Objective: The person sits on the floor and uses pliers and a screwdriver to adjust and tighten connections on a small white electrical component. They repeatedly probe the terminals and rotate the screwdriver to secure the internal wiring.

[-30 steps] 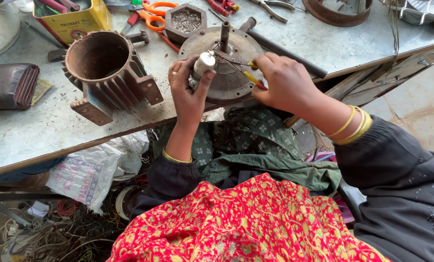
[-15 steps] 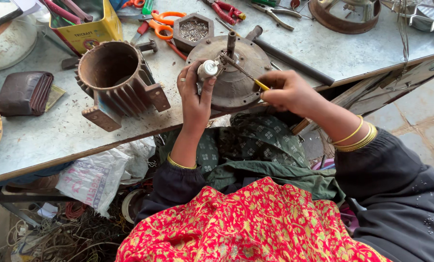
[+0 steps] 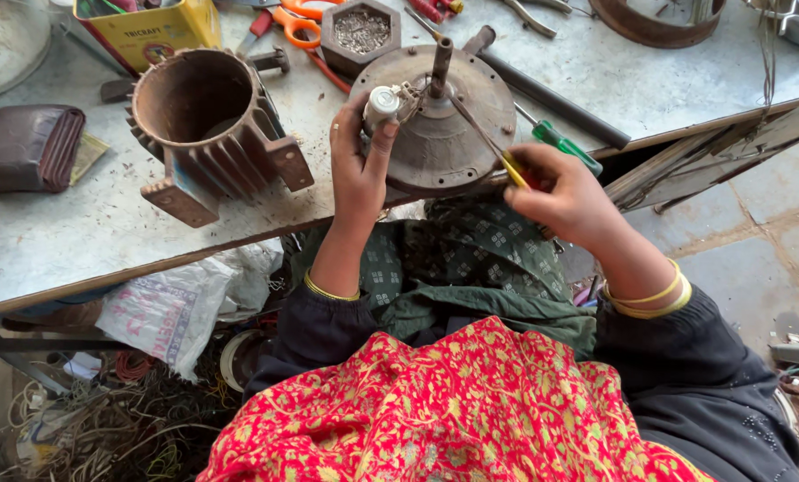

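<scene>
The left hand (image 3: 361,170) is raised against the near left edge of a round, rusty motor end cover (image 3: 439,134), which lies flat on the grey workbench (image 3: 78,232) with its shaft pointing up. Thumb and fingers are closed around a small whitish cylinder (image 3: 381,101), pressed against the cover's upper left face. The right hand (image 3: 564,192) sits at the cover's right rim, fingers pinched tight on a yellow-handled tool (image 3: 511,168); its thin shank runs up and left towards the shaft. The tip is too fine to place, though it appears to end near the cylinder's wires. A green-handled screwdriver (image 3: 564,145) lies just beyond the right hand. A finned, rusted motor housing (image 3: 207,125) stands well to the left of the left hand, clear of it.
</scene>
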